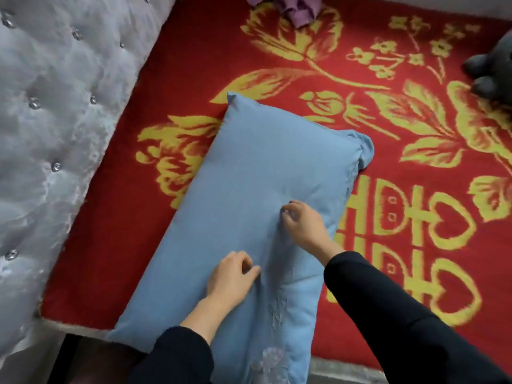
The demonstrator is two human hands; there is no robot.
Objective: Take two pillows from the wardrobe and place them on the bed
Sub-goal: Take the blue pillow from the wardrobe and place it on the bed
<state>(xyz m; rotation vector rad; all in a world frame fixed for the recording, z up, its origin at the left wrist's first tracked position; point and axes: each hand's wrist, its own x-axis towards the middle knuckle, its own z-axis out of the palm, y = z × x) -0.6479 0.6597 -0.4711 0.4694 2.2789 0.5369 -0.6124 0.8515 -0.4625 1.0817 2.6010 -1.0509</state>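
Note:
A light blue pillow [249, 189] lies slanted on the bed's red blanket with yellow flowers [388, 79]. Its near end hangs over the bed's front edge. My left hand [232, 281] rests on the pillow's lower middle, fingers curled and pinching the cloth. My right hand [303, 225] is a little farther up the pillow, fingers bent and pinching the fabric too. Both arms wear black sleeves. Only this one pillow is in view; the wardrobe is out of sight.
A white tufted headboard [50, 134] with shiny buttons runs along the left. A purple cloth [293, 6] lies at the blanket's far edge. A dark grey plush toy [493, 70] sits at the right edge. Open blanket lies right of the pillow.

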